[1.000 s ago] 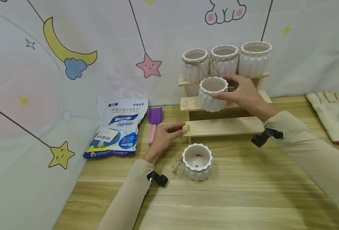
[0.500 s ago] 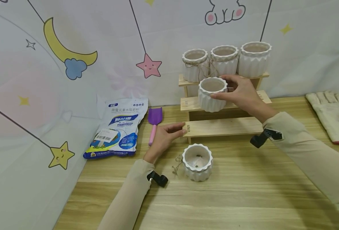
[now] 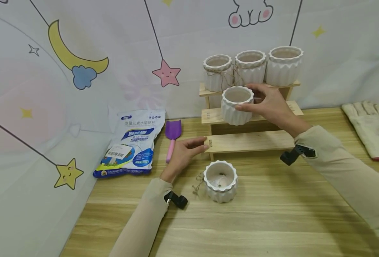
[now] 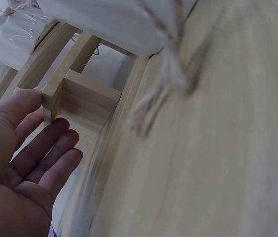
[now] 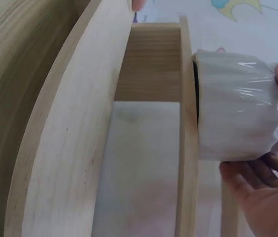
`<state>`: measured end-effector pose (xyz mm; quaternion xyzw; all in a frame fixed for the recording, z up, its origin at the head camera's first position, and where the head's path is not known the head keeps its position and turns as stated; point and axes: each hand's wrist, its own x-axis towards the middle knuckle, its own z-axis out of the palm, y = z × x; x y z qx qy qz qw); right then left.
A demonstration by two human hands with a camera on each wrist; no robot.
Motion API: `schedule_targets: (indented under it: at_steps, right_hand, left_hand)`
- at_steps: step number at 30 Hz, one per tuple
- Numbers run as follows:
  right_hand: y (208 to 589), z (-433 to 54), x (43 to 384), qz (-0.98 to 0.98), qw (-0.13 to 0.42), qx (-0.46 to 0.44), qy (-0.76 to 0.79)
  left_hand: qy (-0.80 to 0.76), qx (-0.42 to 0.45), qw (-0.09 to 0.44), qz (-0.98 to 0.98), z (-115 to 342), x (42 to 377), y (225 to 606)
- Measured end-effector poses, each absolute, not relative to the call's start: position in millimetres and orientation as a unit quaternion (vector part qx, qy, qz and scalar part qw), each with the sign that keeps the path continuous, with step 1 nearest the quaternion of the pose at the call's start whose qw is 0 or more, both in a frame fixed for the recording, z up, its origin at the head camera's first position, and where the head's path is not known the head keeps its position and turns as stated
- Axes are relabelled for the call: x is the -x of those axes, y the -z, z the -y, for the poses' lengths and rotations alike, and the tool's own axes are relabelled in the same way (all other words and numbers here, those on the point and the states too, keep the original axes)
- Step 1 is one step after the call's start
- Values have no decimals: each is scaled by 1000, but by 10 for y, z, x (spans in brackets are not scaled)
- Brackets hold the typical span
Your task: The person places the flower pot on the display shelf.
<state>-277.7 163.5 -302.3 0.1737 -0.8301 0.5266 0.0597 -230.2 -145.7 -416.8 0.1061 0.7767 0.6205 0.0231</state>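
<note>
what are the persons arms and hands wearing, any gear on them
Both arms wear long beige sleeves to the wrist. The left hand and right hand are bare: no gloves, rings or watch visible. A small black device is strapped at each wrist, left and right.

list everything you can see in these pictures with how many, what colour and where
Ribbed pots on top step: three, white, in a row on the stand's top step; the left one has twine.
Held pot: one, white, at the middle step.
Pot on table: one, white, with twine, before the stand.
Stepped stand: one, pale wood, back of table.
Fertiliser bag: one, white and blue, left of the stand.
Small shovel: one, purple with pink handle, beside the bag.
Work glove: one visible, cream, far right.
Table: one, light wood.
Backdrop: one, pale cartoon print.
Left hand: touches the stand's bottom step end.
Right hand: holds the held pot.
</note>
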Motion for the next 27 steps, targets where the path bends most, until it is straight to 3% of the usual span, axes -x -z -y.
schedule_targets:
  at_steps: [10,20,27]
  right_hand:
    - [2968,-1672,2646,843,51,-164,-510]
    - [2974,-1790,2429,807,123,-158,-555]
    - [2985,-1826,2251,787,126,-174,-579]
  left_hand:
    - [-624,-107,26,-774,1456,2301,4191]
    - [-620,-104,20,-777,1455,2312,4201]
    - [-627,-103,20,-772,1457,2309,4196]
